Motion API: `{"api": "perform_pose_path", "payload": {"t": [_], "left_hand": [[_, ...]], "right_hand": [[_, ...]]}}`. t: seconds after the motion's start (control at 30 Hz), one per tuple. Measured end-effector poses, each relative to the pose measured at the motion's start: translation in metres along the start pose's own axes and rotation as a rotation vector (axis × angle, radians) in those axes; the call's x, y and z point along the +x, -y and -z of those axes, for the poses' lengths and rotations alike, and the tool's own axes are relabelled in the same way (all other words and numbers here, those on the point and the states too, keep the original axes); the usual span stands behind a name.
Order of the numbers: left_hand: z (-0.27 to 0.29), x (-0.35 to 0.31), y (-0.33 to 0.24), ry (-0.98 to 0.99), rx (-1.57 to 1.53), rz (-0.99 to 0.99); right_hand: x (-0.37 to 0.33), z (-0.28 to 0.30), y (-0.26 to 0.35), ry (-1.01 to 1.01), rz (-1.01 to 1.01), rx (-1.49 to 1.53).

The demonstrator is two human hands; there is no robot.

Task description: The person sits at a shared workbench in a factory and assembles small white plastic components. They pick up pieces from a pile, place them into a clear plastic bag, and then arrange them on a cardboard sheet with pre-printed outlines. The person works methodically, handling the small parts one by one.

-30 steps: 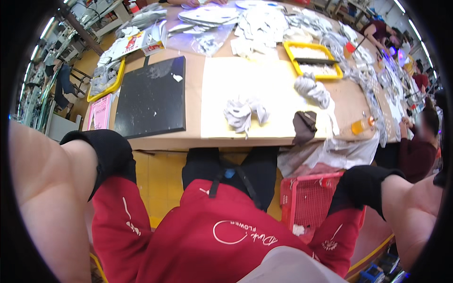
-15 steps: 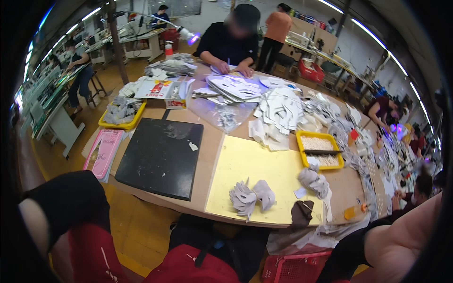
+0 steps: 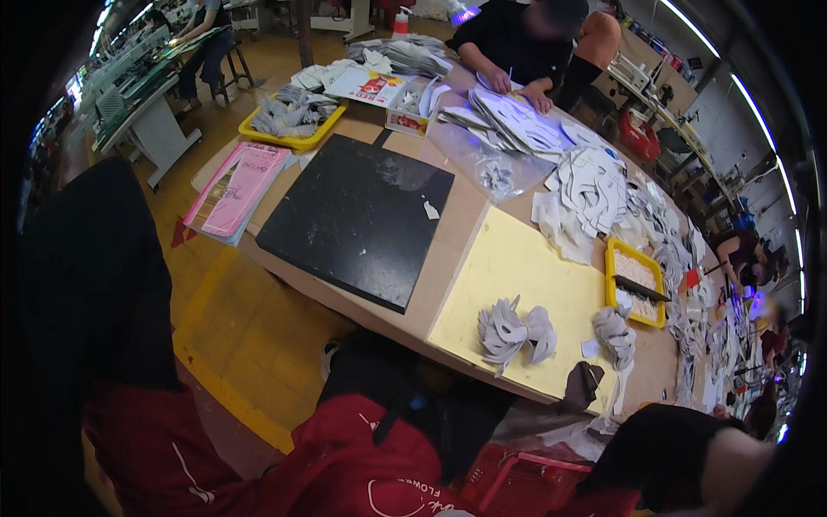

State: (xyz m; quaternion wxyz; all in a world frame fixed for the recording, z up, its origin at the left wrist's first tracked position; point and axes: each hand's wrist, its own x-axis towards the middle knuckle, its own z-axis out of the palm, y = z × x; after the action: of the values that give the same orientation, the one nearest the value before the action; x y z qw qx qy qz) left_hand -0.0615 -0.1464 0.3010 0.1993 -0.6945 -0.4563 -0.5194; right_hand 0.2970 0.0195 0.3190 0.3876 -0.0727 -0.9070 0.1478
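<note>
Neither of my hands shows. My left arm (image 3: 103,276), in a dark sleeve, fills the left side, and my right arm (image 3: 668,452) bends at the lower right, its hand out of sight. On the table in front of me a yellow sheet (image 3: 517,267) bears a fanned bundle of grey cut pieces (image 3: 515,334). A second grey bundle (image 3: 614,336) stands at the sheet's right edge, near a small white slip (image 3: 590,348) and a dark brown scrap (image 3: 583,385). Left of the sheet lies a black board (image 3: 357,228) with a white chip (image 3: 431,209) on it.
Yellow trays (image 3: 314,138) (image 3: 610,280), a pink notebook (image 3: 237,189), an open carton (image 3: 407,121) and stacks of white cut pieces (image 3: 590,189) crowd the table. Opposite, a co-worker's hands (image 3: 517,86) work on pieces. A red basket (image 3: 525,482) sits below the table's near edge.
The view has swung left and tilted, so the table sits further right and higher in it. My right forearm has sunk lower. The orange bottle at the near right edge no longer shows.
</note>
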Motion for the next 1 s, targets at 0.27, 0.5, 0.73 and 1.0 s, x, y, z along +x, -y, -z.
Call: {"api": "perform_pose_path", "payload": {"t": [0.27,0.5,0.73,1.0], "left_hand": [[0.01,-0.003,-0.006,-0.039,0.01,0.022],[0.014,-0.007,-0.013,-0.075,-0.007,0.031],[0.021,-0.007,-0.026,-0.178,-0.12,0.055],[0.005,-0.01,-0.087,-0.423,-0.834,0.015]], "right_hand": [[0.002,-0.005,0.004,0.024,-0.046,0.046],[0.009,-0.017,0.013,0.01,-0.072,0.083],[0.01,-0.018,0.023,0.024,-0.105,0.103],[0.016,-0.013,0.049,-0.015,-0.125,0.157]]}}
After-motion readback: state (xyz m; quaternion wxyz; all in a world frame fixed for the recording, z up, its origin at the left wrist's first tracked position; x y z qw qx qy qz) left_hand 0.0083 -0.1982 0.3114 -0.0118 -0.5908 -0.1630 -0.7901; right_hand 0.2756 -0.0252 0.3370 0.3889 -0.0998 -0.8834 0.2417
